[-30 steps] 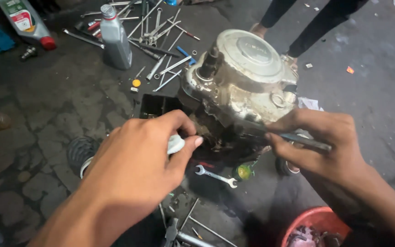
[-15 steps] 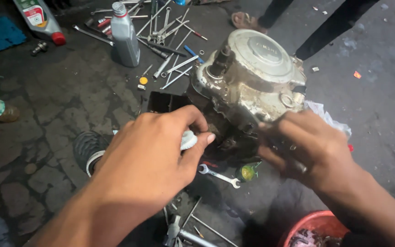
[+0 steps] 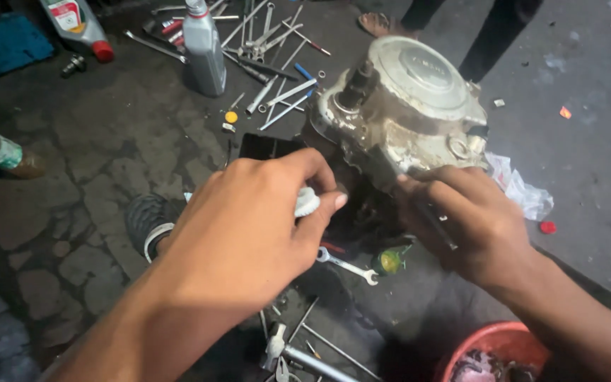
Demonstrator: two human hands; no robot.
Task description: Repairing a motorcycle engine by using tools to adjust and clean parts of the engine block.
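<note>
A dirty grey metal engine block point(image 3: 404, 106) with a round cover stands on the stone floor in front of me. My left hand point(image 3: 249, 226) pinches a small white toothed gear point(image 3: 307, 202) just left of the block's dark open side. My right hand point(image 3: 472, 219) is closed on a thin dark tool point(image 3: 436, 225) held against the block's lower right; the tool's tip is hidden by my fingers.
Spanners and rods point(image 3: 270, 42) lie scattered behind the block beside a grey oil bottle point(image 3: 203, 49) and a red-capped bottle point(image 3: 76, 25). A small spanner point(image 3: 344, 265) and a green-handled tool point(image 3: 390, 260) lie below my hands. A red tub point(image 3: 493, 350) sits bottom right. Someone's legs point(image 3: 489, 35) stand behind.
My right hand has swung inward and turned, bringing the tool from sticking out rightward to under the block. My left hand with the gear has held nearly still.
</note>
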